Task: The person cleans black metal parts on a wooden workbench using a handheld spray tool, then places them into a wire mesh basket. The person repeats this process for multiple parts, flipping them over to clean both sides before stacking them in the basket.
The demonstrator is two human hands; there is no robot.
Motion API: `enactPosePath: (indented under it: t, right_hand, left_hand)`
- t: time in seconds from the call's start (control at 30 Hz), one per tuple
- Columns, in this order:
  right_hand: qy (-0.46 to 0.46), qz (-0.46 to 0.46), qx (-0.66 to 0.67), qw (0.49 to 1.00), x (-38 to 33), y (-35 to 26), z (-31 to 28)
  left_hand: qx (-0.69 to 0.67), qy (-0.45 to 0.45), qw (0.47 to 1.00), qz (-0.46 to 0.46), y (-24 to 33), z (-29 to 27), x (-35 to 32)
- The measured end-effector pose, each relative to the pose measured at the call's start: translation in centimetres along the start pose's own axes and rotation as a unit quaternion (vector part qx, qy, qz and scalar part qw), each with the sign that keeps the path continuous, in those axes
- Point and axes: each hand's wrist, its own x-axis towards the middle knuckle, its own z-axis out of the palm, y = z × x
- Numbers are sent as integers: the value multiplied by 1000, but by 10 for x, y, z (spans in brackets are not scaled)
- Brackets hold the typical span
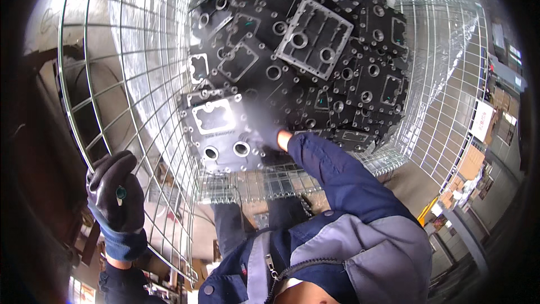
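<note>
My left hand [116, 191], in a dark coated glove with a blue cuff, is closed round the top rim of a wire mesh cage [121, 87] at the left. A small green piece [120, 193] shows against this glove; whether it is gripped or stuck there, I cannot tell. My right hand [263, 119] reaches down inside the cage, smeared by motion, its fingers not readable. It is beside a grey metal casting [225, 143] with a rectangular opening and round holes, at the near left of the pile. Contact between them is unclear.
Many dark castings [275, 73] fill the cage, one with a pale rectangular frame [315, 39] lying on top. Clear plastic film [146, 34] lines the mesh. A white sign [481, 120] hangs on the right side, with cardboard boxes [471, 160] beyond it.
</note>
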Motion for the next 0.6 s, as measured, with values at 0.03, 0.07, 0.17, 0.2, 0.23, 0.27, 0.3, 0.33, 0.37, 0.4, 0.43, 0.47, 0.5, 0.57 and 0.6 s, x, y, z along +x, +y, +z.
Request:
enactPosePath:
  t: [0.03, 0.07, 0.17, 0.2, 0.23, 0.27, 0.3, 0.33, 0.37, 0.4, 0.43, 0.47, 0.5, 0.57, 0.6]
  right_hand:
    - [-19, 34, 17, 999, -13, -40, -14]
    - [-33, 70, 36, 996, -28, -83, -29]
    - [-28, 122, 18, 992, -53, -159, -67]
    - [-25, 110, -91, 989, -60, -180, -88]
    - [-17, 85, -100, 991, -67, -191, -110]
    - [-48, -52, -122, 990, -64, -174, -124]
    - [-56, -102, -116, 986, -66, -159, -146]
    - [-49, -69, -45, 995, -75, -152, -179]
    - [-17, 18, 90, 996, -87, -144, -209]
    - [30, 74, 194, 978, -101, -140, -238]
    - [83, 124, 332, 931, -116, -148, -262]
    - [165, 114, 192, 961, -123, -140, -288]
    - [223, 116, 198, 948, -124, -119, -308]
    - [326, 150, 250, 899, -126, -75, -345]
    - [397, 158, 299, 853, -121, -48, -361]
  left_hand:
    - [-2, 10, 1000, 7, -2, 2, -1]
    - [-5, 17, 1000, 15, -1, 3, -1]
    - [8, 17, 1000, 18, 5, 1, 2]
    - [-4, 21, 1000, 22, 3, 1, 3]
    - [-16, 25, 999, 22, -2, 2, 1]
    - [-28, 25, 999, 17, -9, 4, -5]
    - [-38, 30, 999, 11, -17, 6, -7]
    - [-56, 25, 998, 7, -21, 5, -11]
    - [-50, 21, 998, 11, -16, 3, -7]
    - [-84, 34, 996, -15, -12, 4, -9]
    - [-37, 25, 999, 17, -4, 1, -4]
    - [11, 23, 999, 31, 2, -2, -1]
    - [8, 24, 999, 24, 2, -3, -1]
    - [4, 20, 1000, 21, 3, -5, -2]
    - [3, 12, 1000, 25, 3, -6, -1]
